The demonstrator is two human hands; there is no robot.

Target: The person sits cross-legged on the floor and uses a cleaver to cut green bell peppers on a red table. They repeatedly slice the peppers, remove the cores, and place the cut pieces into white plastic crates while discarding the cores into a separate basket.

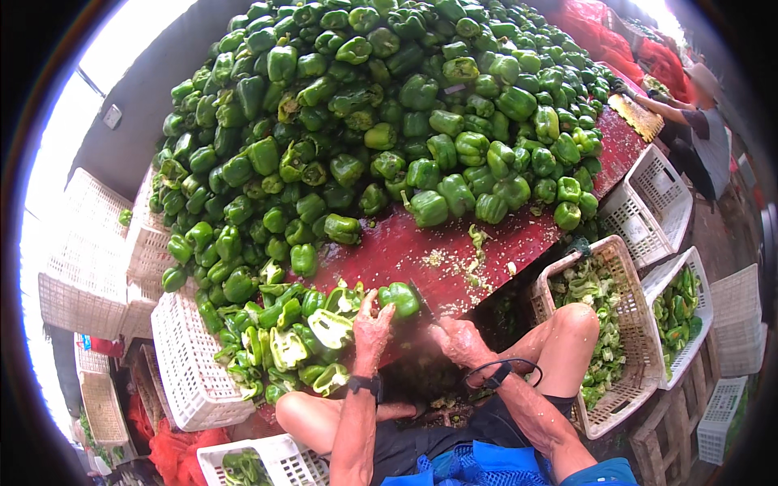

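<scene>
My left hand (373, 331) touches the left side of a green bell pepper (399, 299), fingers and thumb on it, at the near edge of the red tabletop (419, 249). The handle of a knife (421, 299) is in my right hand (457, 341), its dark blade standing against the right side of that pepper. Halved green peppers (287, 348) with pale insides lie heaped left of my left hand. Beyond the hands rises a large heap of whole green bell peppers (419, 91). Seeds and a few scraps are scattered over the red surface.
A white plastic crate (197, 364) stands at the left of the cut peppers. On the right, a crate (641, 340) holds pepper scraps beside another crate (699, 328) of green pieces. A co-worker (699, 121) works at the far right. Red netting (182, 452) lies lower left.
</scene>
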